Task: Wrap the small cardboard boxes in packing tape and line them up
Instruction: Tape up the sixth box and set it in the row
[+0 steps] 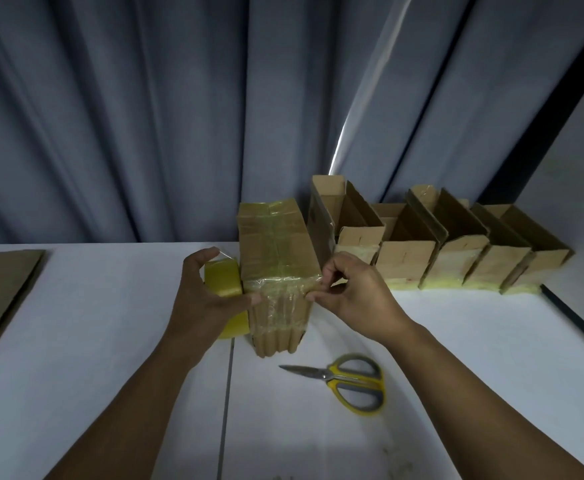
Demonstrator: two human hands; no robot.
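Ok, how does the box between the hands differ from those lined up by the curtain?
The box between the hands is closed, with tape across its top and front; the lined-up boxes stand open-topped, with yellowish tape only low down. The right hand pinches tape on the first and the left hand holds the tape roll beside it; the lined-up boxes sit untouched. Both are brown cardboard on the table.

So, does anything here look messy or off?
Yes: the tape across the near end of the box being wrapped is wrinkled and bunched rather than lying smooth. Nothing looks spilled.
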